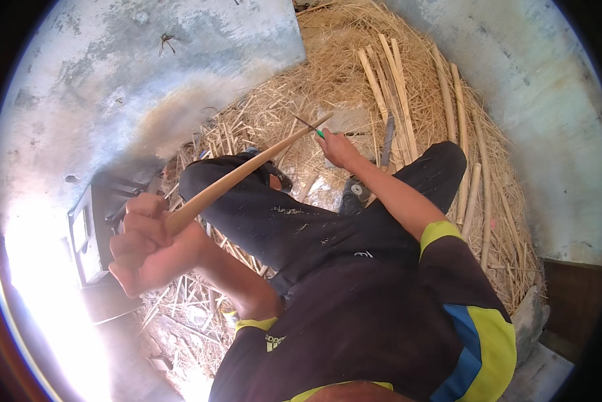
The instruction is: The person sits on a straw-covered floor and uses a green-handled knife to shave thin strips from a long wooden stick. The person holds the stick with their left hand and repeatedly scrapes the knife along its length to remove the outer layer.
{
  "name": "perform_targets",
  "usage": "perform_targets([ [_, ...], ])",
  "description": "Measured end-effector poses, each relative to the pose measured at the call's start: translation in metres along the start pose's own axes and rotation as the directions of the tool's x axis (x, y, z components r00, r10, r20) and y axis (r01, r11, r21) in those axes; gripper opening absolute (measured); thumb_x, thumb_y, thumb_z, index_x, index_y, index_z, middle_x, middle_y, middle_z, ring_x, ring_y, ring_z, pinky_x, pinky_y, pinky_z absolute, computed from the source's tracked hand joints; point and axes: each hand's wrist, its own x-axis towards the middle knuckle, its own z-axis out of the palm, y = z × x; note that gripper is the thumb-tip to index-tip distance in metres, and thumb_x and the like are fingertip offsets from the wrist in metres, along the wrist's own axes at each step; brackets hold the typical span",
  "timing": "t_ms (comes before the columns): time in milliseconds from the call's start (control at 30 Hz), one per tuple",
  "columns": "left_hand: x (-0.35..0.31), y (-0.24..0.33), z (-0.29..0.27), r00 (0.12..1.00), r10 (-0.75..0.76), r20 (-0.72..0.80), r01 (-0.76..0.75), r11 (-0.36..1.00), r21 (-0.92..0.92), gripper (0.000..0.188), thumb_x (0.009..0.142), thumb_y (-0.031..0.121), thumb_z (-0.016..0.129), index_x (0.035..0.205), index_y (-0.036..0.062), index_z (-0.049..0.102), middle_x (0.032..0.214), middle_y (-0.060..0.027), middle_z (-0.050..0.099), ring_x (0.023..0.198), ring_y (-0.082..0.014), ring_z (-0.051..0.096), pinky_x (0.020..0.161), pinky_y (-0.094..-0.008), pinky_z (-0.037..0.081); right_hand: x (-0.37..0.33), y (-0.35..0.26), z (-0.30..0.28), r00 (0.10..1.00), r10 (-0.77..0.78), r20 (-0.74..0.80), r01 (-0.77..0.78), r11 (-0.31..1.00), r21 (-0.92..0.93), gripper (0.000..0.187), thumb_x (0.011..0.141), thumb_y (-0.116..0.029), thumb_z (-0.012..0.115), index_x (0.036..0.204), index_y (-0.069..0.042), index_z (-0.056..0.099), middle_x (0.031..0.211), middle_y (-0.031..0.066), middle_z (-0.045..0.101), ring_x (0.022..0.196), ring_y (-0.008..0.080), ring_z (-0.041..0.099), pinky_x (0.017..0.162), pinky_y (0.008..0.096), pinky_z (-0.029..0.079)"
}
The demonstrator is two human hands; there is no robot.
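My left hand (143,238), raised at the left, is closed around the thick near end of a long, pale wooden stick (237,173). The stick slants across my left thigh, with its tapered far end between my knees. At that far end my right hand (340,148) grips a knife (310,125) with a green handle. The thin dark blade crosses the stick and points up to the left; whether it touches the wood I cannot tell.
Shavings (328,40) cover the floor. Several split strips (400,87) and poles (460,107) lie at the right. A dark, flat, blade-like piece (387,137) rests near my right knee. Walls (140,60) rise at both sides, and a dark frame (90,228) stands at the left.
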Motion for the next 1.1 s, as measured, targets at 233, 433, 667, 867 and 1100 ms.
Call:
perform_targets([
  [233, 0.000, 0.000, 0.003, 0.998, 0.039, -0.042, -0.038, 0.999, 0.021, 0.038, 0.078, 0.032, 0.035, 0.048, 0.0173, 0.018, 0.039, -0.0001, 0.011, 0.040, -0.0124, 0.016, 0.042, -0.0264, 0.015, 0.005, -0.032, -0.027, 0.995, 0.088, 0.046, -0.099, 0.884, 0.457, 0.030, 0.094, -0.034, 0.042, 0.095, -0.004, 0.044, 0.063, 0.0230, 0.058, 0.049, 0.0353, 0.057, 0.044, 0.0423, 0.044],
  [433, 0.006, 0.004, -0.006, 0.991, 0.080, 0.107, -0.078, 0.997, -0.021, 0.037, 0.078, 0.029, 0.038, 0.048, 0.0165, 0.019, 0.041, 0.0009, 0.011, 0.040, -0.0113, 0.016, 0.043, -0.0273, 0.015, -0.002, -0.035, -0.025, 0.999, 0.025, 0.036, -0.015, 0.970, -0.241, 0.015, 0.089, -0.020, 0.049, 0.087, -0.006, 0.050, 0.061, 0.0178, 0.060, 0.058, 0.0344, 0.063, 0.048, 0.0454, 0.049],
  [667, -0.018, 0.006, 0.004, 0.996, 0.080, 0.029, -0.080, 0.997, 0.016, 0.037, 0.083, 0.033, 0.033, 0.052, 0.0188, 0.018, 0.042, 0.0040, 0.014, 0.047, -0.0100, 0.019, 0.047, -0.0263, 0.017, -0.041, 0.142, -0.016, 0.657, 0.739, 0.152, -0.554, 0.609, -0.568, 0.022, 0.086, -0.025, 0.053, 0.086, -0.008, 0.067, 0.095, 0.0122, 0.067, 0.084, 0.0251, 0.066, 0.065, 0.0405, 0.052],
  [867, -0.025, 0.009, 0.008, 0.957, 0.066, 0.283, -0.028, 0.990, -0.136, 0.042, 0.088, 0.039, 0.036, 0.053, 0.0177, 0.027, 0.042, 0.0039, 0.021, 0.048, -0.0118, 0.020, 0.048, -0.0286, 0.018, -0.019, -0.006, -0.099, 0.896, 0.310, 0.317, -0.396, 0.881, 0.257, 0.038, 0.094, -0.028, 0.040, 0.119, -0.001, 0.049, 0.088, 0.0292, 0.061, 0.084, 0.0429, 0.059, 0.076, 0.0464, 0.046],
  [1100, -0.024, 0.013, 0.011, 0.783, 0.183, 0.595, 0.030, 0.944, -0.330, 0.044, 0.086, 0.037, 0.041, 0.048, 0.0164, 0.032, 0.040, 0.0044, 0.040, 0.032, -0.0078, 0.041, 0.030, -0.0196, 0.025, -0.078, -0.202, -0.218, 0.927, -0.340, 0.161, 0.171, 0.761, 0.626, 0.016, 0.087, -0.014, 0.054, 0.093, 0.001, 0.050, 0.064, 0.0160, 0.056, 0.055, 0.0332, 0.058, 0.048, 0.0390, 0.046],
])
